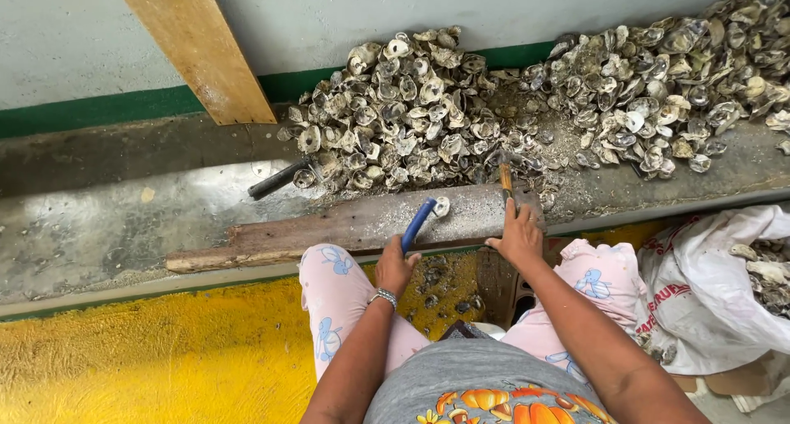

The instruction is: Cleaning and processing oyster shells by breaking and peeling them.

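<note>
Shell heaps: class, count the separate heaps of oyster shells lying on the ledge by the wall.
2. One shell heap lies at the centre, beyond the plank; the other heap lies to the right and runs past the frame edge, so more may be hidden.

A grey concrete desk (99,226) is seen running left to right along the far wall, its surface wet and stained at the left. A weathered wooden plank (346,226) is laid along its near edge. Two large heaps of oyster shells are piled on the far side: one heap (403,111) at the centre, another (666,78) at the right, with shell grit scattered between them. A dark rod (278,179) is found lying at the left foot of the centre heap. A single pale shell (442,207) is set on the plank.
</note>
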